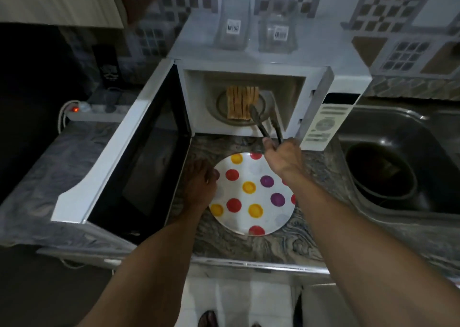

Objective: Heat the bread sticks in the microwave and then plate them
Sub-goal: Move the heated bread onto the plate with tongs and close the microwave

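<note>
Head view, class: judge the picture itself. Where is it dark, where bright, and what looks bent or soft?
Head view: dim overall, far left nearly black; microwave cavity and dotted plate brightest; wide-angle lens bows the microwave door and sink; the wall tiles and the two clear containers look soft.

Right hand (283,156): arm extended forward, fingers curled in a grip.
Left hand (200,182): lowered, palm down, fingers loosely curled at rest.
</note>
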`<state>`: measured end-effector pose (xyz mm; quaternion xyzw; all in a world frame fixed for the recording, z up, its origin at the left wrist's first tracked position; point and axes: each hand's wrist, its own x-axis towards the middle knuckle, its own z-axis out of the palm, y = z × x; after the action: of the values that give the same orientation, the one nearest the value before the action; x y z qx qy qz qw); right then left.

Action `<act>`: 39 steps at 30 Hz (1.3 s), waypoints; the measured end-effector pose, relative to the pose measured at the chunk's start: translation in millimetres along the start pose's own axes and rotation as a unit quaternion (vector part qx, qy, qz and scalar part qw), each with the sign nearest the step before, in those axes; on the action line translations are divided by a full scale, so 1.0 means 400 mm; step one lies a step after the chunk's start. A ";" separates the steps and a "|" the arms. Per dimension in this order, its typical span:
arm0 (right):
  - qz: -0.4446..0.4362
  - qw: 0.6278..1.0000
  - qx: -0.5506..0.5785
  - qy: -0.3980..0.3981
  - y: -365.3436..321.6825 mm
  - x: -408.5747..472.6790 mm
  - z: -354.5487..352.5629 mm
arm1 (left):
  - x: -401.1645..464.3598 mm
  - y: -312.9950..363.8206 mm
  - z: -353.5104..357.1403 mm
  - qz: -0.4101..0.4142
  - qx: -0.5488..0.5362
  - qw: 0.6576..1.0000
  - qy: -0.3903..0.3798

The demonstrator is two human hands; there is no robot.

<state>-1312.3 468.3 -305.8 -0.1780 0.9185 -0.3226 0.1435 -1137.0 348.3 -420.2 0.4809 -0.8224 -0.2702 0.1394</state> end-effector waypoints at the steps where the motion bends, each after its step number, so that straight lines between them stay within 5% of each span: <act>1: 0.002 1.000 -0.002 -0.002 -0.004 0.014 0.009 | 0.003 -0.011 0.009 0.010 0.022 1.000 0.001; 39: 0.013 0.999 -0.007 0.033 -0.187 0.169 0.145 | 0.027 -0.022 0.033 0.028 -0.035 0.995 0.088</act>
<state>-1333.3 354.1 -311.1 -0.1569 0.9271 -0.3199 0.1162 -1142.6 339.5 -436.2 0.4743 -0.8100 -0.2515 0.2360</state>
